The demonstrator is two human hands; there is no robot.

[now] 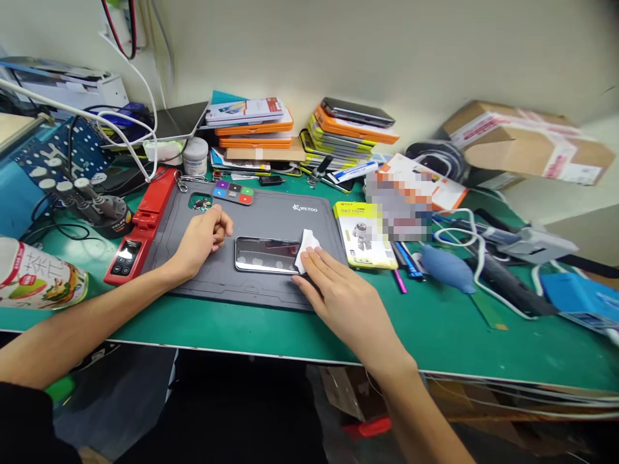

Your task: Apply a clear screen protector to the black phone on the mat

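Note:
A smartphone (265,253) with a dark, glossy screen lies flat on a grey work mat (271,216); pale round reflections show on its glass. My right hand (338,293) presses a folded white wipe (305,247) at the phone's right end. The fingers lie over the wipe, and the thumb rests close to the phone's lower edge. Left of the phone and apart from it, my left hand (202,240) sits on the mat in a loose fist, with nothing visible in it.
A red device with a small display (126,258) borders the mat's left side. To the right lie a yellow-edged battery pack (366,235), a blue air blower (447,267) and cables. Stacked orange boxes (256,138) stand behind; a drink can (39,274) is far left.

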